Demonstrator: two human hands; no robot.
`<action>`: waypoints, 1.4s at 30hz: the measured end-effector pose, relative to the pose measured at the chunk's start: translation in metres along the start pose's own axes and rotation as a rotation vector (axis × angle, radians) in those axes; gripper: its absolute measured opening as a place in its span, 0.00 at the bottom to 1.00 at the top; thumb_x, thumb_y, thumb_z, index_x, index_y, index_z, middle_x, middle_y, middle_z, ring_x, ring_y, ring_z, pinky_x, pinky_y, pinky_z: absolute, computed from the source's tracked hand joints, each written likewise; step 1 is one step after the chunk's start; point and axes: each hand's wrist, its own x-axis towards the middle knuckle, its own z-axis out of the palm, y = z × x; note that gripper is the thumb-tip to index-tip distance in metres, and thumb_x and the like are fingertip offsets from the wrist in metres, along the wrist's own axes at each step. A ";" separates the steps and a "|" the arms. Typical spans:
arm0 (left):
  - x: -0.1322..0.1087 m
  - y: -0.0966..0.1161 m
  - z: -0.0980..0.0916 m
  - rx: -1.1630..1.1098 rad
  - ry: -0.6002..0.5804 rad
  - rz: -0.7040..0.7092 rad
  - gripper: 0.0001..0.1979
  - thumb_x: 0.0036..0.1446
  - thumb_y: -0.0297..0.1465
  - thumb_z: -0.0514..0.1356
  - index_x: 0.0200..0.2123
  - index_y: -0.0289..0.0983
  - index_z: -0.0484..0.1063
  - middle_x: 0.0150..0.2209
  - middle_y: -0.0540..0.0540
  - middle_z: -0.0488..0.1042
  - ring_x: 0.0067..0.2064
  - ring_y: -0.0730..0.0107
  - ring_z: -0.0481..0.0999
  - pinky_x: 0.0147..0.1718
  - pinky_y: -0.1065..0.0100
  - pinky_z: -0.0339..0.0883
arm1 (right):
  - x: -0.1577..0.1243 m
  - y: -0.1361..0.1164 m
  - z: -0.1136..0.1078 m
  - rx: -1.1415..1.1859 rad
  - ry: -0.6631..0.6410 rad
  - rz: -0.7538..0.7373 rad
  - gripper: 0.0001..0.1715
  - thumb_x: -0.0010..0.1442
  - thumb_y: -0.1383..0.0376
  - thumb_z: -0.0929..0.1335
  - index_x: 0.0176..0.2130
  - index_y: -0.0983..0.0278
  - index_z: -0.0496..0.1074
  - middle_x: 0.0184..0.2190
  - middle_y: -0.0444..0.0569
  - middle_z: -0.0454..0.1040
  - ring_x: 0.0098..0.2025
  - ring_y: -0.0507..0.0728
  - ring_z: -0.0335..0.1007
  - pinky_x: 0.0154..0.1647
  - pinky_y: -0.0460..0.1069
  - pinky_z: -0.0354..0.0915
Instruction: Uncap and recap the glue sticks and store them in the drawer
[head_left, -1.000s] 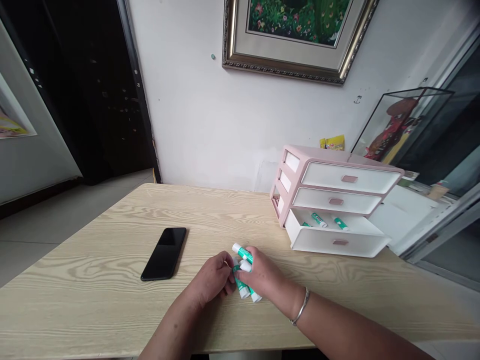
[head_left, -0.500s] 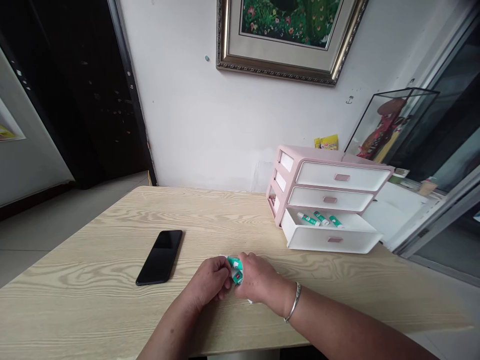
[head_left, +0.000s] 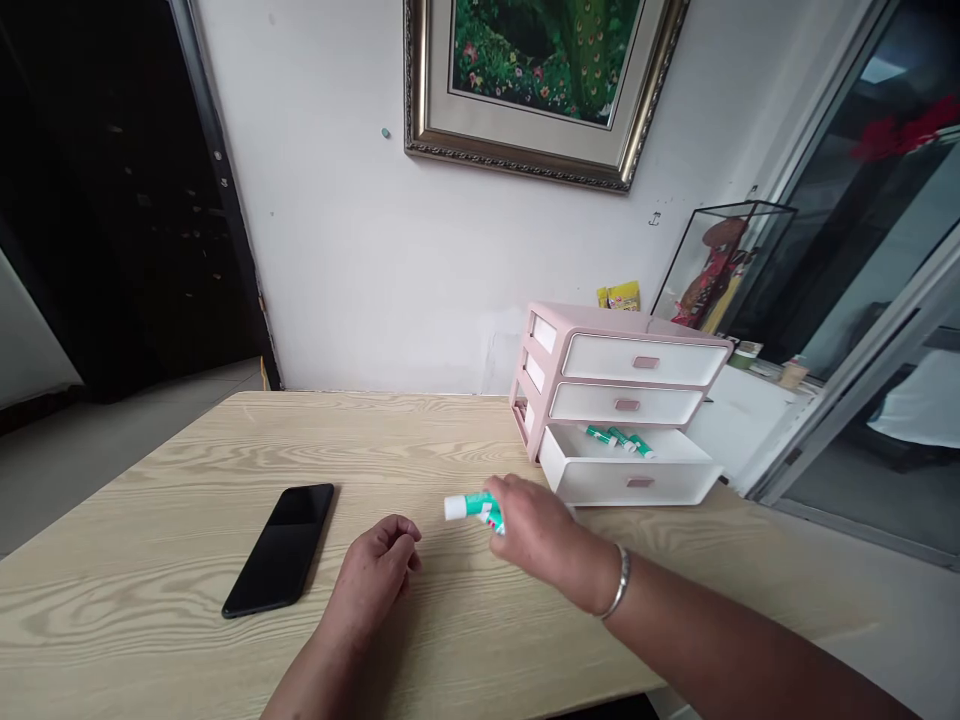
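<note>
My right hand (head_left: 534, 528), with a silver bangle at the wrist, is wrapped round green-and-white glue sticks (head_left: 475, 505) above the table; a white cap points left and the palm hides part of them. My left hand (head_left: 379, 565) rests near the table surface with its fingers curled and nothing visible in them. To the right, the open bottom drawer (head_left: 637, 482) of a pink and white drawer unit (head_left: 641, 322) holds several similar green tubes (head_left: 621, 438).
A black phone (head_left: 281, 548) lies on the wooden table (head_left: 390, 440) left of my left hand. Behind the drawer unit are a yellow packet (head_left: 622, 296) and a glass case (head_left: 712, 265). A framed picture (head_left: 525, 165) hangs on the wall.
My hands have moved apart. The right one has lifted away with the glue sticks, while the left has let go and shifted left. The camera view has turned a little.
</note>
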 end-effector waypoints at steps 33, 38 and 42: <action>0.008 -0.007 0.002 0.212 -0.001 0.016 0.07 0.53 0.31 0.52 0.34 0.41 0.69 0.24 0.53 0.72 0.21 0.70 0.71 0.23 0.71 0.60 | 0.041 0.177 -0.055 -0.076 -0.203 0.310 0.14 0.52 0.70 0.75 0.40 0.57 0.81 0.32 0.47 0.80 0.32 0.57 0.76 0.31 0.48 0.60; 0.009 -0.012 0.000 0.240 -0.006 0.026 0.07 0.54 0.30 0.52 0.35 0.41 0.69 0.25 0.53 0.73 0.21 0.70 0.71 0.23 0.71 0.59 | 0.039 0.183 -0.049 -0.020 -0.035 0.359 0.19 0.53 0.70 0.75 0.45 0.57 0.81 0.37 0.48 0.82 0.41 0.59 0.78 0.39 0.47 0.65; 0.011 -0.015 0.000 0.259 -0.012 0.040 0.07 0.56 0.31 0.52 0.36 0.41 0.70 0.25 0.53 0.73 0.22 0.70 0.72 0.24 0.71 0.60 | 0.017 0.185 -0.046 0.005 0.180 0.413 0.21 0.61 0.65 0.70 0.54 0.59 0.77 0.49 0.53 0.80 0.52 0.61 0.75 0.51 0.50 0.66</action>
